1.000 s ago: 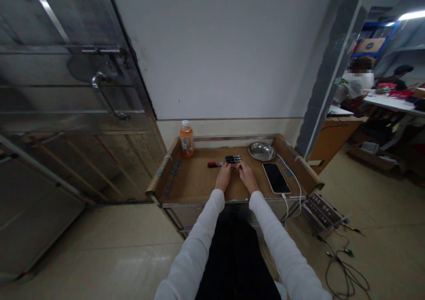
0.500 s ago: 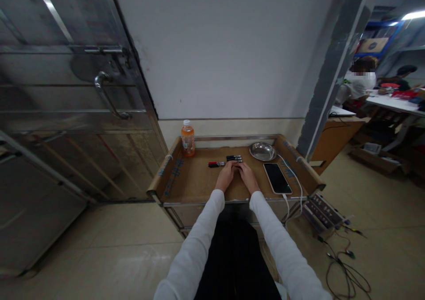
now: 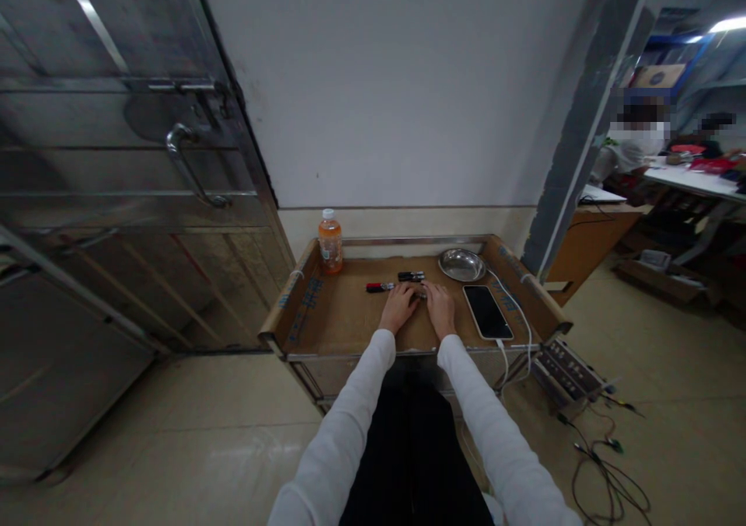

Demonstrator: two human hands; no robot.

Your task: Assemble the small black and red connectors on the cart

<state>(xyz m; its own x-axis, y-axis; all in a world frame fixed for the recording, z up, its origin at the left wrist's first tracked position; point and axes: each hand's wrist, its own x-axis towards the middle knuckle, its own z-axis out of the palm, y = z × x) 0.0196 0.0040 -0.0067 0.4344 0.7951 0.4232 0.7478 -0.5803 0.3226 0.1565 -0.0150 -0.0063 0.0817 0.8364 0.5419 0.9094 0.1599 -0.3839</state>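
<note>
Both of my hands rest low over the cardboard-lined cart top [image 3: 350,320], with their fingertips almost meeting. My left hand [image 3: 399,308] has its fingers bent, closed at the left end of a small pen-like thing [image 3: 420,294]. At its other end are the curled fingers of my right hand [image 3: 440,307]. Only a short, shiny bit of this thing shows between the hands; the fingers cover the rest. Just beyond the fingertips lie black pens [image 3: 411,276] with silvery parts, side by side. A red-and-black pen [image 3: 378,287] lies left of them, near my left fingers.
An orange drink bottle [image 3: 330,242] stands at the back left. To the right are a shallow metal dish [image 3: 461,264] and a phone [image 3: 488,312] with a white cable. The cart has raised sides. On the floor at right sits a device [image 3: 571,374] with wires.
My hands have moved slightly apart, and a shiny bit of the pen-like thing now shows between them. Fewer black pens are visible beyond the fingers than a second ago.
</note>
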